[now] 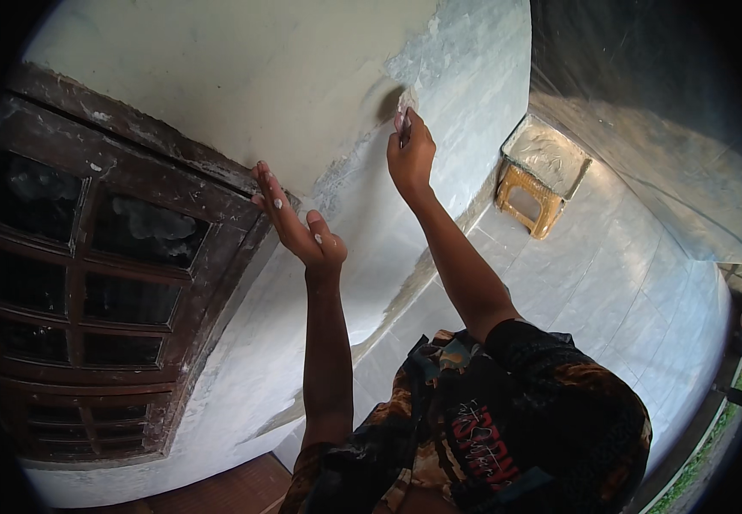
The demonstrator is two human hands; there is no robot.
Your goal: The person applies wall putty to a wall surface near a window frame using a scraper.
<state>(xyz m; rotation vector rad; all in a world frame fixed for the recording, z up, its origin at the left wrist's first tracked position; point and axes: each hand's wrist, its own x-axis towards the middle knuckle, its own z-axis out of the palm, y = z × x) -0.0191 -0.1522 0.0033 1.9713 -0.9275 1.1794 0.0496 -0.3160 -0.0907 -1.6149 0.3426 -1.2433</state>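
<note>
My right hand is closed around a small putty knife smeared with whitish paste. Its blade is up against the wall, where a cream coat meets a greyer, patchy area. The grip is mostly covered by my fingers. My left hand is raised with its fingers stretched out and holds nothing. White blobs of paste stick to its fingers and thumb. It is close to the upper corner of the dark brown wooden window frame; whether it touches the wall I cannot tell.
Right of my right arm, a yellow plastic stool stands by the wall, bearing a shallow tray of pale paste. Grey tiles cover the floor. A large sheet hangs at the far right. Dark glass panes fill the wooden frame.
</note>
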